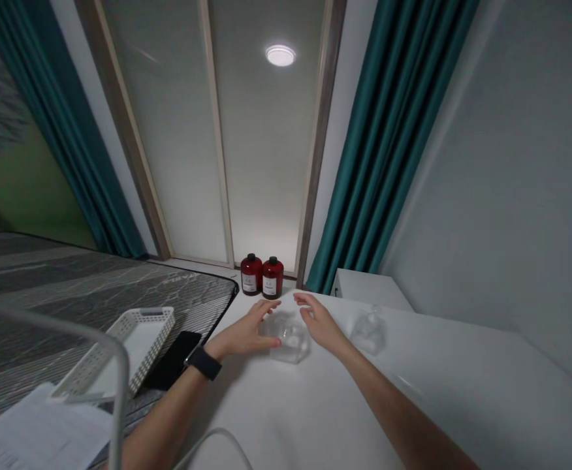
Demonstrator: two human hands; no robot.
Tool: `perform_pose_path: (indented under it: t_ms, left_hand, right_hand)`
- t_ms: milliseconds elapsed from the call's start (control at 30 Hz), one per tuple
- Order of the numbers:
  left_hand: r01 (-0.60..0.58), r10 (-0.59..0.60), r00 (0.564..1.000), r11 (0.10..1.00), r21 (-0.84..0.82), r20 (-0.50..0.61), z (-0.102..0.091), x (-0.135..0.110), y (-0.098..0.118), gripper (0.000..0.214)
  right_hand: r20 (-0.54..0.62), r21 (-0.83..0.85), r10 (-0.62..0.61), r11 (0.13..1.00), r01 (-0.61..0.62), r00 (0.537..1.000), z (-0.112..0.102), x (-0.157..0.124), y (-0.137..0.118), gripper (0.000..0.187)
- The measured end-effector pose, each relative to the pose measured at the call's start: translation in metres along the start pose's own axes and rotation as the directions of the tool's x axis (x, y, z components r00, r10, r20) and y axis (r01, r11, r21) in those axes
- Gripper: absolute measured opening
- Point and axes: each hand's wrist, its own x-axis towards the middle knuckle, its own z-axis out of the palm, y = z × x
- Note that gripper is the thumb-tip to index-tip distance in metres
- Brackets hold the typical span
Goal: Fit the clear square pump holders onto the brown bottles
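White table (325, 411): a clear vessel (290, 349) sits on it, between the two hands. Left hand (247, 334): at the vessel's left, thumb and fingers spread wide, no closed hold seen. Right hand (319, 321): at its right, fingers loosely curved, thumb apart; contact cannot be told for either. Vessel's pointing and long axis: indeterminable, body transparent and blurred.

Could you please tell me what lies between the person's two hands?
In the head view, a clear container lies between the left hand and the right hand.
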Motion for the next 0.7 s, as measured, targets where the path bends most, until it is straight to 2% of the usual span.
perform_pose_path:
  t_ms: [133,233,367,467,600,700]
  left_hand:
    - [0.004,-0.005,0.999,1.0,0.03,0.052,0.014,-0.003,-0.004,0.076]
    - [-0.015,0.013,1.0,0.998,0.065,0.025,0.02,-0.001,-0.001,0.065]
    - [-0.048,0.047,0.999,0.995,0.085,0.012,0.028,0.005,0.014,0.062]
    - [-0.086,0.088,0.996,0.993,0.082,-0.015,0.04,0.009,0.029,0.065]
    - [-0.102,0.103,0.994,0.994,0.035,-0.023,0.062,0.008,0.044,0.066]
    - [-0.121,0.123,0.99,0.992,0.033,-0.067,0.078,0.002,0.045,0.068]
  right_hand:
    - [0.009,-0.018,-0.013,1.0,0.013,1.0,-0.01,-0.037,-0.011,0.04]
    - [0.023,-0.064,-0.058,0.996,0.06,0.998,-0.019,-0.064,-0.019,0.042]
    - [0.076,-0.099,-0.064,0.993,0.071,0.995,-0.032,-0.092,-0.026,0.049]
    - [0.052,-0.11,-0.06,0.992,0.065,0.997,-0.042,-0.105,-0.027,0.057]
    - [-0.005,-0.109,-0.003,0.994,0.002,1.0,-0.054,-0.12,-0.021,0.07]
    - [0.009,-0.116,0.066,0.991,-0.065,0.998,-0.059,-0.13,-0.015,0.074]
